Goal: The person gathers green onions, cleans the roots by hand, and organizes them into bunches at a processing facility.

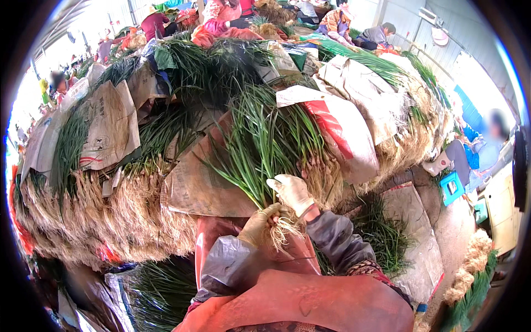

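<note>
Facing a long heap of rooted green onions (119,218), we hold, before our red apron (301,299), one bunch (248,170), apparently sorting it. Our left hand (259,224) curls its fingers around the base; whether our right hand (293,193) pinches stems (258,196) or merely touches, we cannot tell. The next move should keep the pale roots (285,231) together.

Distant people (373,37) near pale wall (406,27), blue container (452,188)

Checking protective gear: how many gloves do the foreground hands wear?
2: yellowish glove on the left hand, low on the green onions; whiter glove on the right hand, higher.
</note>
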Demonstrator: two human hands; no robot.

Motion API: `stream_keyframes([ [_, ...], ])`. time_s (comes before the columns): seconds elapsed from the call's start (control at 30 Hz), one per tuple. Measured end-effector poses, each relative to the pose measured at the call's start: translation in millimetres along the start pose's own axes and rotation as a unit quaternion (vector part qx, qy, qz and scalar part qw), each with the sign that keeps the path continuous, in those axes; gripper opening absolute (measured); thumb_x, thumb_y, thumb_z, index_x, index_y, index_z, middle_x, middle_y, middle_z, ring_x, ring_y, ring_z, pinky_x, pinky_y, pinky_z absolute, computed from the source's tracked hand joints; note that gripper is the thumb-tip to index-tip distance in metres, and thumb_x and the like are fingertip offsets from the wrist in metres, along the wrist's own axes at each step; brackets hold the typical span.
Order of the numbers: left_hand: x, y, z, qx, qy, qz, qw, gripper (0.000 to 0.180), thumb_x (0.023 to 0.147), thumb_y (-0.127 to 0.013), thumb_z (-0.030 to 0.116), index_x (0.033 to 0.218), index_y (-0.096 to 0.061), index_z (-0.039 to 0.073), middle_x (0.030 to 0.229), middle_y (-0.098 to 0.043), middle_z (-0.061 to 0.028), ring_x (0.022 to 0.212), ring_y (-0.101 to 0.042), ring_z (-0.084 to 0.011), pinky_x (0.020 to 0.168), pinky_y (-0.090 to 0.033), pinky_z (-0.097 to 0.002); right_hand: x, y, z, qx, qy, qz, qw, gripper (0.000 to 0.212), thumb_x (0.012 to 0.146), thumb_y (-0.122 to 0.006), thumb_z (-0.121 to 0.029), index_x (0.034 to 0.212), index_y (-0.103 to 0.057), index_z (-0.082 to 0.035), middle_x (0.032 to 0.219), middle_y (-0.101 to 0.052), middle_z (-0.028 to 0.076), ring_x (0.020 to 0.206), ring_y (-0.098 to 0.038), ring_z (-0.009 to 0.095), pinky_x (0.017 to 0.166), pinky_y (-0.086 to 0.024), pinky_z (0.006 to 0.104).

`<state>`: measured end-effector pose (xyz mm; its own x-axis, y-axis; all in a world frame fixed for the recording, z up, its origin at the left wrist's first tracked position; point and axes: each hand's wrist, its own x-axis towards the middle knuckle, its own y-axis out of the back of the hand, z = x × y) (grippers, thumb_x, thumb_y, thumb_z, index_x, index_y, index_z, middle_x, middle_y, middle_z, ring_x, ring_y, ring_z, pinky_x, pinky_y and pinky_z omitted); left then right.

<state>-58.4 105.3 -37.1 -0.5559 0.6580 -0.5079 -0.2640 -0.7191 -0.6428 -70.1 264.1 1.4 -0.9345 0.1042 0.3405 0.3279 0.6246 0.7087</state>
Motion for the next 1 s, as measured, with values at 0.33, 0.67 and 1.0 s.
stream_keyframes([
  [0.33, -46.2, -29.7, 12.0, -0.082, -0.118, -0.248, 0.958, 0.033, 0.094, -0.054, 0.041, 0.086, -0.056, 0.009, 0.073, -0.061, -0.0031, 0.046, -0.036, -0.0002, 0.039, -0.028, -0.0124, 4.0, 2.2, -3.2, 0.018, -0.137, 0.118, 0.983, 0.032, 0.094, -0.053, -0.029, 0.072, -0.058, -0.006, 0.063, -0.058, 0.008, 0.056, -0.053, 0.021, 0.055, -0.045, 0.0364],
  [0.67, -44.4, -31.2, 19.5, -0.168, -0.007, -0.227, 0.959, 0.032, 0.097, -0.051, 0.028, 0.115, -0.057, 0.002, 0.088, -0.066, -0.0054, 0.073, -0.065, -0.014, 0.063, -0.056, -0.0273, -90.7, 46.0, -2.3, 0.235, 0.052, -0.271, 0.932, 0.033, 0.093, -0.057, -0.018, 0.124, -0.055, -0.006, 0.106, -0.064, 0.006, 0.088, -0.061, 0.016, 0.078, -0.052, 0.0303],
  [1.0, -54.6, -22.3, 36.7, -0.04, -0.051, -0.093, 0.994, 0.031, 0.092, -0.059, 0.036, 0.094, -0.066, 0.006, 0.064, -0.051, 0.0074, 0.049, -0.039, -0.0005, 0.045, -0.031, -0.0148, -143.3, 92.5, 63.9, -0.342, -0.205, -0.421, 0.815, 0.029, 0.086, -0.055, -0.033, 0.1, -0.068, -0.011, 0.085, -0.068, 0.011, 0.088, -0.067, 0.028, 0.075, -0.053, 0.0388],
])
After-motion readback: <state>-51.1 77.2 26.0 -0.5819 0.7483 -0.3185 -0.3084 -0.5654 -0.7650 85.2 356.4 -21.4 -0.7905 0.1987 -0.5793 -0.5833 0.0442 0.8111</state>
